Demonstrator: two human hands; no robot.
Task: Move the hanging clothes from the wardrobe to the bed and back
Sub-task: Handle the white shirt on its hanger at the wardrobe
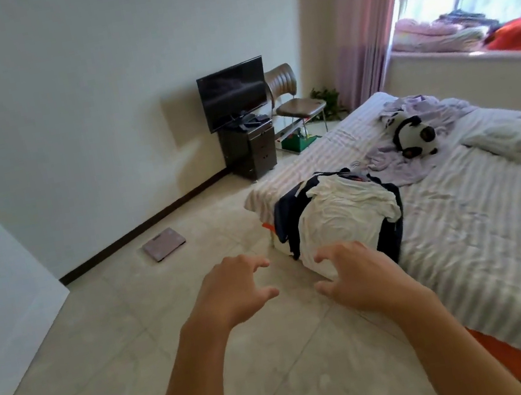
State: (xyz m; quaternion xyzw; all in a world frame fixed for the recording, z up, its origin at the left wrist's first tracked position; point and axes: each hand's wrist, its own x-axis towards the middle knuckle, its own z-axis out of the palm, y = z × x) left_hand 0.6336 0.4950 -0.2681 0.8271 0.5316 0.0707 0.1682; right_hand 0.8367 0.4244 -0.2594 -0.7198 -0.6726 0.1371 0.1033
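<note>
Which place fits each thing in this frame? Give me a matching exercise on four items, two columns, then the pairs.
Things:
1. clothes pile
2. toy panda
3. scale
4. television

Places:
A. on the dark cabinet by the wall
B. on the floor near the skirting
C. draped over the bed's near corner
D. on purple cloth farther up the bed

Pairs: 1-C, 2-D, 3-B, 4-A

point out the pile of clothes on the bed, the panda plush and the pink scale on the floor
pile of white and navy clothes point(342, 214): head view, on the white garment on top.
black and white panda plush point(413, 135): head view, on its body.
flat pink bathroom scale point(163, 244): head view, on its top face.
</note>
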